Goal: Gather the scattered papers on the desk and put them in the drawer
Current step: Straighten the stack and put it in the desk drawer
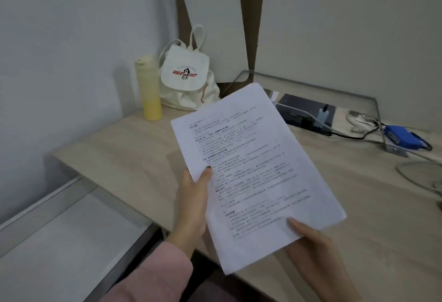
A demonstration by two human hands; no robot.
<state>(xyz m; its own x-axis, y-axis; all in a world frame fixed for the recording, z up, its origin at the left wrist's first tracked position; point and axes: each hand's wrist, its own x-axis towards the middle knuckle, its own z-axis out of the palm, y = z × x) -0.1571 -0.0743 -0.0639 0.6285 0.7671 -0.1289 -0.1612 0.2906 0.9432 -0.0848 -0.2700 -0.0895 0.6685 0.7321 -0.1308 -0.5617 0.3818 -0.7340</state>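
Head view: I see both hands gripping the papers (253,172) above the bench (114,156), near its front edge. Left hand (191,203) fingers clamp the stack's left edge; right hand (318,249) pinches the lower corner. Bottle (148,87) and bag (189,79) sit at the back-left corner.

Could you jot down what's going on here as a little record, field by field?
held: stack of printed papers, lifted above the desk
left hand: grips the papers' left edge, thumb on top
right hand: grips the bottom right corner
desk: light wood; no loose sheets visible
back corner: yellow bottle beside a white cloth bag
right side: black device with cables, blue object
drawer: not identifiable in view
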